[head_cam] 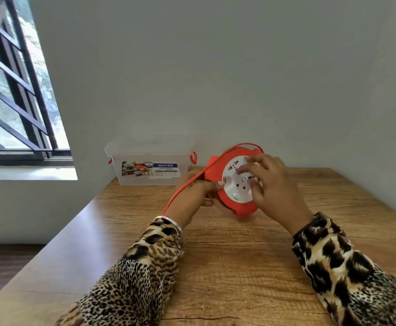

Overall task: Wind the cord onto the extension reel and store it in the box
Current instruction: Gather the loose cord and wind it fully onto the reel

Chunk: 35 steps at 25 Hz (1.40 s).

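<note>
A round red extension reel (230, 203) with a white socket face is held tilted above the wooden table (227, 255). My left hand (192, 196) grips its left side, thumb on the rim. My right hand (272, 184) lies on the white face with fingers bent over the sockets. A flat red cord (185, 187) runs from the reel's top, over my left hand and down off the table's left edge. A clear plastic box (149, 161) with red latches and its lid on stands at the back left by the wall.
The table butts against a plain wall at the back. Its left edge drops to a dark floor (3, 267). A barred window (11, 90) with a sill is at the far left.
</note>
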Motion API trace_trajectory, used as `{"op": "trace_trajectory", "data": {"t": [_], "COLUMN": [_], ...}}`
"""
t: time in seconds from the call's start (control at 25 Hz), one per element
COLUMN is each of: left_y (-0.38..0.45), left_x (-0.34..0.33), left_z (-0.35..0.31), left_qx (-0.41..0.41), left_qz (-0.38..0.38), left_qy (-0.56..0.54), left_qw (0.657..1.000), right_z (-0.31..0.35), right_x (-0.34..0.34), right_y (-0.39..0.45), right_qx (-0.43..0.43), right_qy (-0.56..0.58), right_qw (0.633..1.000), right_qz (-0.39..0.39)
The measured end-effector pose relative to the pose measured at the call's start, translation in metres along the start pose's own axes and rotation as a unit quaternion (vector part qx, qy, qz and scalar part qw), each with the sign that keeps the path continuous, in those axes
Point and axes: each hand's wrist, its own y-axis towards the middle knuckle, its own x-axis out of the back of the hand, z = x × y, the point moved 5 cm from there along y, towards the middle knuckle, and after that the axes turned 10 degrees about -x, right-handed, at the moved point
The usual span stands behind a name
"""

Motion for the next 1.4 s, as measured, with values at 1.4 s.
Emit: {"op": "trace_trajectory", "data": {"t": [1.4], "left_y": [0.005], "left_x": [-0.022], "left_z": [-0.006], "left_qx": [-0.163], "left_qz": [0.006], "left_qy": [0.104], "left_qw": [0.981], "right_z": [-0.025], "right_x": [-0.047], "right_y": [-0.015], "right_qx": [-0.42], "right_qy": [0.465], "right_qw": [0.777], "right_qz": [0.058]}}
